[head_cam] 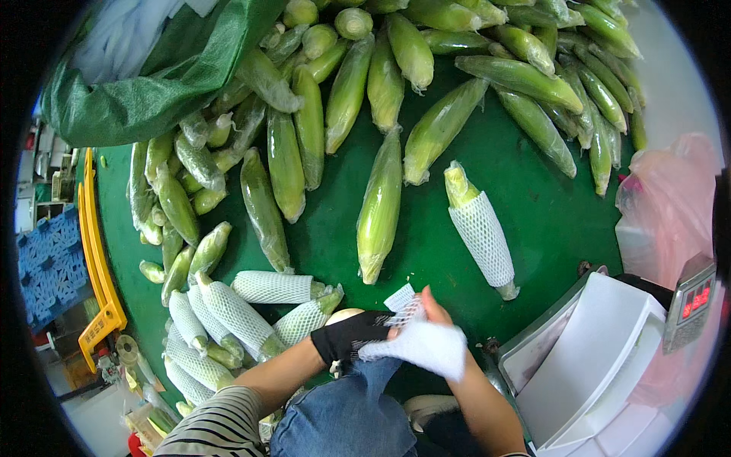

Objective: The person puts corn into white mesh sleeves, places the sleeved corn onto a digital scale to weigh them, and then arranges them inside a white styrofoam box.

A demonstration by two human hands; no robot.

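Note:
My left hand (355, 336), in a black fingerless glove, grips a white foam net sleeve (425, 347) above my knee. The sleeve is stretched over my right hand (436, 311), which hides most of its fingers; the thumb sticks up. A flat white mesh end (400, 297) juts out beyond the hands. Ahead of them lies a film-wrapped corn cob in its husk (380, 211). To the right, another corn cob (482, 237) wears a foam net, with its ends bare. Several netted cobs (234, 314) are piled beside my left forearm.
A heap of film-wrapped corn (411, 48) covers the far side of the green table (325, 234). A green woven sack (143, 108) overhangs the far left. A scale with a lit display (692, 303), a white tray (577, 354) and pink plastic bags (668, 200) stand right.

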